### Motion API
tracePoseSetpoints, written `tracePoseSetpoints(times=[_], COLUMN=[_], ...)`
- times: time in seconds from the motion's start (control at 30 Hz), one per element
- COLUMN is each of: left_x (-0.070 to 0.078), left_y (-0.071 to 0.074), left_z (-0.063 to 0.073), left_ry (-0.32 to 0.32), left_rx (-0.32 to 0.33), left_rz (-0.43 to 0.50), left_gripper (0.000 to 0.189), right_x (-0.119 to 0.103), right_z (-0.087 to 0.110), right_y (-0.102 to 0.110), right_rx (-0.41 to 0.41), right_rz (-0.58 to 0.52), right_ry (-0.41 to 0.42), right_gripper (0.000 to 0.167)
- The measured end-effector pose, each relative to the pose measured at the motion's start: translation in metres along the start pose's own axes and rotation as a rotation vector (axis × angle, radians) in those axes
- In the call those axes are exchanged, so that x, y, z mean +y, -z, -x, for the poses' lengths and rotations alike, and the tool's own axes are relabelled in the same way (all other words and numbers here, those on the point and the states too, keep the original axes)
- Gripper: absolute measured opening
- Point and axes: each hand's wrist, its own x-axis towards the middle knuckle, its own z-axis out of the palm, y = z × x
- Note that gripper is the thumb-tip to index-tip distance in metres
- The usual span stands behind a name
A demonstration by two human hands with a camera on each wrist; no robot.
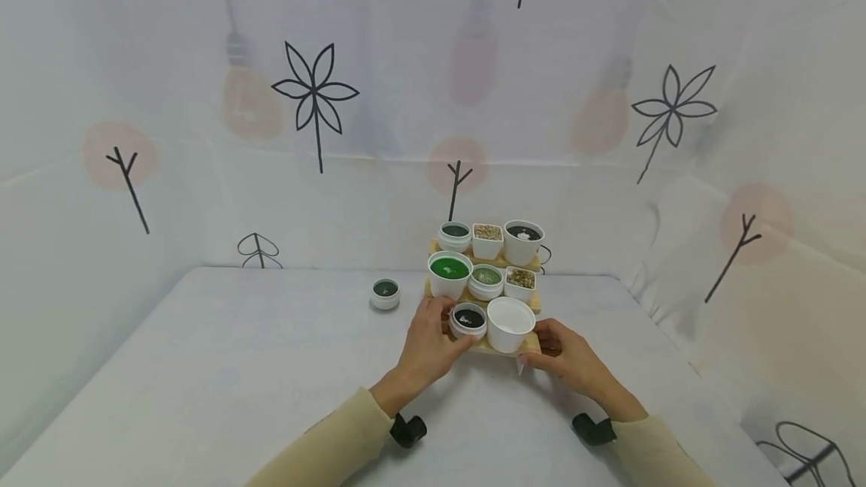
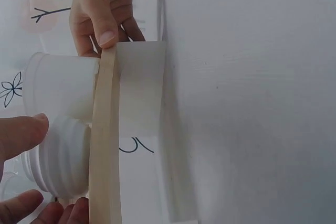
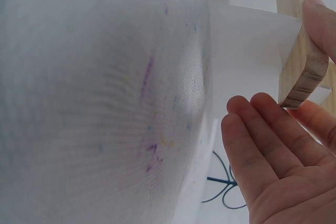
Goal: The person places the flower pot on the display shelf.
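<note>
A tiered wooden stand (image 1: 483,346) with white supports holds several white cups and jars. On its lowest tier, my left hand (image 1: 429,344) holds a small round white jar (image 1: 468,320) with dark contents between thumb and fingers. The jar (image 2: 60,156) leans slightly against the wooden board (image 2: 105,140) in the left wrist view. Beside it stands a larger white cup (image 1: 510,325). My right hand (image 1: 571,359) grips the tier's right end, thumb on top and index finger at the underside; its other fingers (image 3: 252,150) extend past the board.
The middle tier bears a green-filled cup (image 1: 449,270), a pale-green jar (image 1: 485,281) and a square dish (image 1: 520,283). On top are a jar (image 1: 455,236), a square dish (image 1: 487,240) and a dark-filled cup (image 1: 523,242). Another dark-filled jar (image 1: 385,294) sits on the white table to the left.
</note>
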Motion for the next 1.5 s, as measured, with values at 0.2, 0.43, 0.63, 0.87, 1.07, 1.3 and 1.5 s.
tracePoseSetpoints(times=[0.2,0.43,0.63,0.87,1.07,1.3,1.5], left_x=[-0.002,-0.009,-0.016,-0.029,-0.047,-0.068,-0.088], left_y=[0.009,0.025,0.041,0.06,0.078,0.094,0.1], left_z=[0.004,0.008,0.006,0.0,-0.007,-0.015,-0.023], left_ry=[0.003,-0.049,-0.101,-0.113,-0.154,-0.114,-0.082], left_rx=[-0.017,-0.007,-0.019,0.012,0.045,0.029,0.009], left_rz=[0.012,0.002,-0.001,-0.08,-0.112,-0.144,-0.158], left_gripper=[0.053,0.053,0.051,0.05,0.051,0.051,0.055], right_x=[-0.001,-0.001,0.0,0.0,-0.001,-0.002,-0.004], right_z=[0.002,0.001,0.003,0.002,0.001,0.002,0.002], right_y=[0.0,0.0,-0.001,-0.002,-0.001,0.0,0.0], right_rx=[-0.007,0.004,-0.002,0.003,0.01,0.004,0.002], right_rz=[-0.011,0.004,0.014,0.009,0.039,0.034,0.019], right_ry=[0.004,0.017,0.02,0.018,0.006,-0.009,0.002], right_gripper=[0.06,0.059,0.059,0.059,0.061,0.062,0.061])
